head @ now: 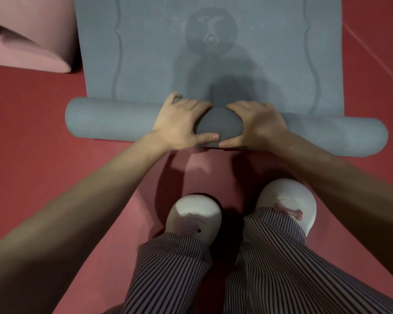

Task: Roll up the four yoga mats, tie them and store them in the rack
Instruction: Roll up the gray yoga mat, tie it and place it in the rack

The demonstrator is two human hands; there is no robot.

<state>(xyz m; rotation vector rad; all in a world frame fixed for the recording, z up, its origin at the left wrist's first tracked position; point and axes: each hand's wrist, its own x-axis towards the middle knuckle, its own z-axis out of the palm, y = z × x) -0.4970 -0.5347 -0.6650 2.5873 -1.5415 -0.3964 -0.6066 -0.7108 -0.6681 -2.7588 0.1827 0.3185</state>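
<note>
- the grey yoga mat [209, 64] is lying on the red floor [32, 105], its near end wound into a thick roll [114, 118] running left to right
- the left hand [182, 123] and right hand [256, 126] are gripping the roll's middle side by side, fingers curling over its far side, thumbs nearly touching on the near side
- both roll ends are jutting past the flat part's side edges, with bare floor showing beyond them
- a pink mat [27, 48] is sitting far left, just beside the grey mat's left edge
- white slippers [195, 211] are standing near, apart from the roll
</note>
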